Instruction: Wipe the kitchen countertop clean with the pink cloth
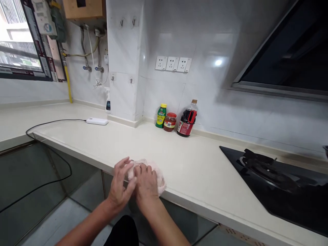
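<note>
A pale pink cloth [161,180] lies bunched at the front edge of the white countertop [194,171]. On top of it is my right hand [146,182], its fingers bent and pressed into the fabric. My left hand [121,182] is just left of the cloth, thumb and fingers apart and curved, with nothing visible between them. Its fingertips come close to the cloth's left side; whether they touch it I cannot tell. Part of the cloth is hidden under my right hand.
Against the wall stand a green bottle with a yellow cap [161,117], a red-lidded jar [169,123] and a large dark sauce bottle [187,121]. A black gas hob [271,177] is at right. A white device [97,121] trails a black cable [70,167] over the counter edge.
</note>
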Demonstrator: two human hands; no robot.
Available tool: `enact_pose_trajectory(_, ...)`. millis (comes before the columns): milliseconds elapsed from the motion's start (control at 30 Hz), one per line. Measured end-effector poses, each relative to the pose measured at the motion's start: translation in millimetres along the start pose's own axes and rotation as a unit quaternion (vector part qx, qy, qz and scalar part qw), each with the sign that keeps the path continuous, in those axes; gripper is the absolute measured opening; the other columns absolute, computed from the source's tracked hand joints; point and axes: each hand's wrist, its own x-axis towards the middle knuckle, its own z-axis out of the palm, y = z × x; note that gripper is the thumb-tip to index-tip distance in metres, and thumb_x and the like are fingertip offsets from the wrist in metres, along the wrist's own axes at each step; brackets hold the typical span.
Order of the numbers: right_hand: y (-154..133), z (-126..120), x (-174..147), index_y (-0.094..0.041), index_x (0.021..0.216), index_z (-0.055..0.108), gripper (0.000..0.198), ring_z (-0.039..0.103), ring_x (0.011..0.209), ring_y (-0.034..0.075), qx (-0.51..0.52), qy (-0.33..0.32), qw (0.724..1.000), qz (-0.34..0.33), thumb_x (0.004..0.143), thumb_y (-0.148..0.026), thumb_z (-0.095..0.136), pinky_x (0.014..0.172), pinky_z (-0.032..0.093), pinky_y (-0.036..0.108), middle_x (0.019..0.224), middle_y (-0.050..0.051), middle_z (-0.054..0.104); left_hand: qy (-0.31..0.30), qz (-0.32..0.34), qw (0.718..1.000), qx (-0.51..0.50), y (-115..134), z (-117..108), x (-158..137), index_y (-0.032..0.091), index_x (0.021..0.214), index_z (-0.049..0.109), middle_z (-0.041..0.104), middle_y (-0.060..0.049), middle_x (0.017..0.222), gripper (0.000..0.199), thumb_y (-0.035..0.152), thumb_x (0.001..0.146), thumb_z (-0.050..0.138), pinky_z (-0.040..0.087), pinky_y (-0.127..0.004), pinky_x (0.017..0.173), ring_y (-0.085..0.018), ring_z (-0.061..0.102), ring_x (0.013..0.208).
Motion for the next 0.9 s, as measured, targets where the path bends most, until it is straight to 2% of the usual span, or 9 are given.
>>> enact_pose_trajectory(67, 15, -7, -8, -0.02, 0.129, 0.054, 0.049, 0.052, 0.114, 0.034, 0.103, 0.006, 0.993, -0.061, 0.081, -0.024, 0.064, 0.096, 0.047, 0.054, 0.123, 0.016, 0.06, -0.012, 0.016, 1.0, -0.013, 16, 5, -15, 0.027, 0.148, 0.039, 0.045, -0.013, 0.148, 0.048, 0.025, 0.101, 0.047, 0.042, -0.046, 0.113, -0.025, 0.043, 0.141)
enact_pose_trajectory(133, 41, -16, -21, -0.022, 0.138, 0.048, 0.057, 0.052, 0.118, 0.028, 0.226, 0.012, 0.968, -0.106, 0.082, -0.024, 0.061, 0.103, 0.045, 0.049, 0.128, 0.013, 0.058, -0.07, 0.039, 0.997, -0.001, 17, 11, -23, 0.026, 0.155, 0.03, 0.043, -0.014, 0.152, 0.054, 0.034, 0.104, 0.043, 0.039, -0.048, 0.114, -0.027, 0.041, 0.143)
enact_pose_trajectory(233, 78, -27, -42, -0.026, 0.141, 0.046, 0.056, 0.056, 0.115, 0.021, 0.318, 0.007, 0.944, -0.086, 0.087, -0.024, 0.056, 0.101, 0.049, 0.04, 0.127, 0.009, 0.058, -0.165, 0.071, 0.981, 0.073, 5, 21, -25, 0.028, 0.156, 0.033, 0.049, -0.015, 0.15, 0.067, 0.055, 0.098, 0.053, 0.036, -0.052, 0.112, -0.033, 0.044, 0.139)
enact_pose_trajectory(367, 98, -33, -59, -0.03, 0.126, 0.059, 0.038, 0.059, 0.11, 0.022, 0.199, 0.013, 0.975, -0.102, 0.089, -0.025, 0.054, 0.096, 0.051, 0.041, 0.121, 0.007, 0.061, -0.221, 0.053, 0.965, 0.134, -2, 29, -23, 0.033, 0.144, 0.052, 0.06, -0.012, 0.14, 0.075, 0.053, 0.077, 0.08, 0.034, -0.056, 0.11, -0.037, 0.052, 0.129)
enact_pose_trajectory(567, 127, -36, -52, -0.027, 0.112, 0.069, 0.028, 0.06, 0.111, 0.025, 0.131, 0.11, 0.983, -0.071, 0.09, -0.033, 0.053, 0.094, 0.053, 0.041, 0.122, 0.009, 0.06, -0.232, 0.037, 0.958, 0.162, 14, 38, -29, 0.034, 0.145, 0.05, 0.052, -0.017, 0.149, 0.104, 0.059, 0.053, 0.091, 0.016, -0.075, 0.112, -0.047, 0.043, 0.136)
enact_pose_trajectory(633, 153, -37, -53, -0.026, 0.114, 0.069, 0.031, 0.059, 0.115, 0.027, 0.107, 0.129, 0.984, -0.054, 0.092, -0.034, 0.048, 0.098, 0.05, 0.046, 0.125, 0.011, 0.06, -0.227, 0.039, 0.956, 0.179, 24, 47, -33, 0.035, 0.142, 0.053, 0.052, -0.016, 0.149, 0.098, 0.06, 0.055, 0.09, 0.01, -0.081, 0.11, -0.051, 0.04, 0.137)
enact_pose_trajectory(733, 207, -24, -61, -0.026, 0.115, 0.07, 0.039, 0.059, 0.119, 0.032, 0.013, 0.135, 0.99, 0.021, 0.095, -0.04, 0.04, 0.095, 0.05, 0.054, 0.129, 0.013, 0.061, -0.208, 0.06, 0.957, 0.191, 39, 65, -41, 0.037, 0.136, 0.058, 0.058, -0.01, 0.145, 0.071, 0.053, 0.071, 0.08, 0.01, -0.08, 0.11, -0.049, 0.039, 0.138)
enact_pose_trajectory(800, 243, -7, -66, -0.026, 0.111, 0.073, 0.043, 0.063, 0.112, 0.036, -0.014, 0.095, 0.992, 0.081, 0.094, -0.049, 0.041, 0.084, 0.054, 0.055, 0.126, 0.013, 0.065, -0.191, 0.086, 0.96, 0.188, 44, 77, -46, 0.039, 0.135, 0.058, 0.061, -0.006, 0.142, 0.054, 0.047, 0.082, 0.07, 0.013, -0.075, 0.114, -0.043, 0.041, 0.139)
enact_pose_trajectory(900, 281, 19, -69, -0.03, 0.112, 0.074, 0.045, 0.068, 0.104, 0.036, -0.004, 0.03, 0.994, 0.104, 0.09, -0.058, 0.046, 0.074, 0.056, 0.052, 0.122, 0.01, 0.07, -0.182, 0.123, 0.96, 0.172, 34, 85, -53, 0.043, 0.134, 0.058, 0.065, -0.002, 0.137, 0.043, 0.044, 0.091, 0.059, 0.02, -0.066, 0.117, -0.035, 0.05, 0.133)
